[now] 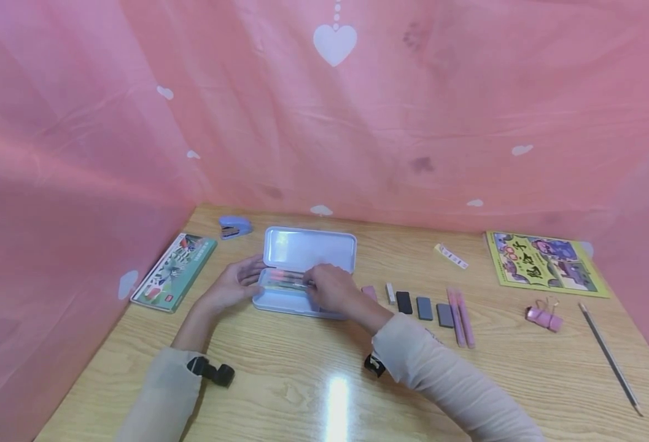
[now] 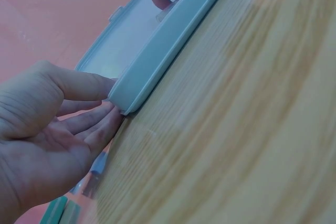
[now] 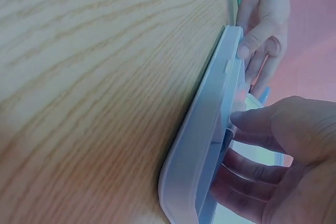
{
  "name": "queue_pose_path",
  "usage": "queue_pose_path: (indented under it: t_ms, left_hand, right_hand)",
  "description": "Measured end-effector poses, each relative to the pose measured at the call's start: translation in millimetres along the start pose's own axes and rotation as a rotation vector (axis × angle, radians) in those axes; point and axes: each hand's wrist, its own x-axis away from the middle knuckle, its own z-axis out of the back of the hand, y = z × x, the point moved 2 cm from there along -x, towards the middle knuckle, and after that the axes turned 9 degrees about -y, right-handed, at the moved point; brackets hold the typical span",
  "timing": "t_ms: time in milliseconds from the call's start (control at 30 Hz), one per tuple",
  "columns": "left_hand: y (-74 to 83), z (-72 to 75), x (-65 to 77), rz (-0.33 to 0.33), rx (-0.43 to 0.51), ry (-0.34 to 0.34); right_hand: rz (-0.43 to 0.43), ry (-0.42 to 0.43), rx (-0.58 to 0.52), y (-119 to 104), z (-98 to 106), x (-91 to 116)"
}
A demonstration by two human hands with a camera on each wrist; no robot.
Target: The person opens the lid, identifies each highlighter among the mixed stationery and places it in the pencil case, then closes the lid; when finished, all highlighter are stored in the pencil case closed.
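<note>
A pale blue pencil case (image 1: 302,302) lies open on the table, its lid (image 1: 310,245) tipped back. My left hand (image 1: 237,281) is at the case's left end. In the left wrist view, its thumb lies at the rim and its fingers are against the outer end, gripping that corner. My right hand (image 1: 332,287) reaches into the case from the right, fingertips bent down at the ends of slender pink and dark pens (image 1: 284,276). A see-through piece (image 2: 167,12) shows beside those fingertips; the palm side is partly hidden.
Right of the case lie a pink eraser (image 1: 369,293), several small blocks (image 1: 425,308) and two pink sticks (image 1: 461,318). Farther right are a pink binder clip (image 1: 544,315), a pencil (image 1: 610,359) and a yellow booklet (image 1: 546,264). A stapler (image 1: 234,226) and green book (image 1: 174,271) are left.
</note>
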Motion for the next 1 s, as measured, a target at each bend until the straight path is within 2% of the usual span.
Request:
queue_pose_path:
  t_ms: [67, 267, 300, 467, 700, 833, 1000]
  left_hand:
    - [7.5, -1.1, 2.9, 0.004, 0.010, -0.011]
    - [5.0, -2.4, 2.2, -0.001, 0.018, -0.023]
    - [0.9, -1.8, 0.5, -0.003, 0.017, -0.019]
    - [1.8, -1.6, 1.4, -0.004, 0.016, -0.015]
    - [2.3, -2.5, 3.6, -0.023, 0.023, -0.021]
    - [2.0, -1.8, 4.4, -0.022, 0.022, -0.016]
    - [2.1, -1.4, 2.8, -0.012, 0.022, -0.016]
  right_hand:
    - [0.001, 0.020, 0.001, 0.9, 1.1, 0.8]
    - [-0.038, 0.102, -0.027, 10.9, 18.8, 15.4]
    - [-0.056, 0.113, -0.037, 14.9, 24.9, 21.1]
    - [-0.134, 0.163, -0.057, 48.3, 56.3, 61.8]
    - [-0.267, 0.215, 0.046, 113.7, 87.5, 131.1]
    - [-0.294, 0.217, 0.063, 135.1, 94.1, 157.1]
    - [-0.306, 0.201, 0.018, 151.0, 85.8, 168.5]
